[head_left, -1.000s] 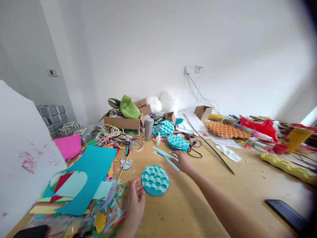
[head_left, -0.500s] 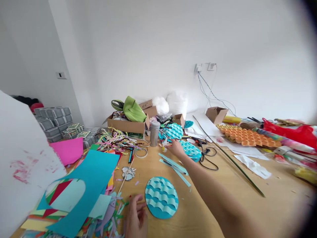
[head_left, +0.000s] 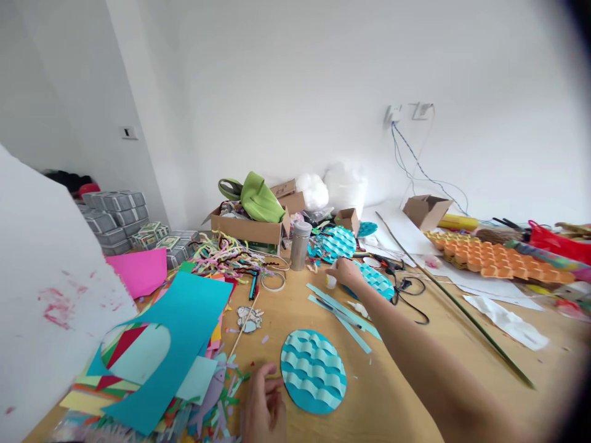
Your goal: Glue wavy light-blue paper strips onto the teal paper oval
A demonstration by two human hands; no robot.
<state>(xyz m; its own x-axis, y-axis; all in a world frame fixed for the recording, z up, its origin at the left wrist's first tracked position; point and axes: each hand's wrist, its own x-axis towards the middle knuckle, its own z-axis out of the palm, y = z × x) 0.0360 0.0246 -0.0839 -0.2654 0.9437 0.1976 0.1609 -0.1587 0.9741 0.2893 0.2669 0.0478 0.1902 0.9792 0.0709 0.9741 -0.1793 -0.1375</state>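
Observation:
On the wooden table in front of me lies a blue card disc, with rows of pale wavy paper strips across it. My left hand rests at the disc's left edge, holding nothing, fingers loosely bent and apart. Farther off, my right hand is closed around a small whitish container, partly hidden by the fingers. Behind that hand lie similar wavy-strip discs. Pale paper strips with a dark pen-like tool among them lie below it, and a small white nozzle-tipped bottle beside my forearm.
Coloured paper sheets and scraps pile up on the left. A grey tumbler, pipe cleaners and a cardboard box stand toward the wall. A long stick, orange egg trays and black cable lie right.
The view has turned slightly left, so things sit farther right. My right hand has closed around the small container and uncovered the nozzle-tipped bottle. My left hand stays beside the disc.

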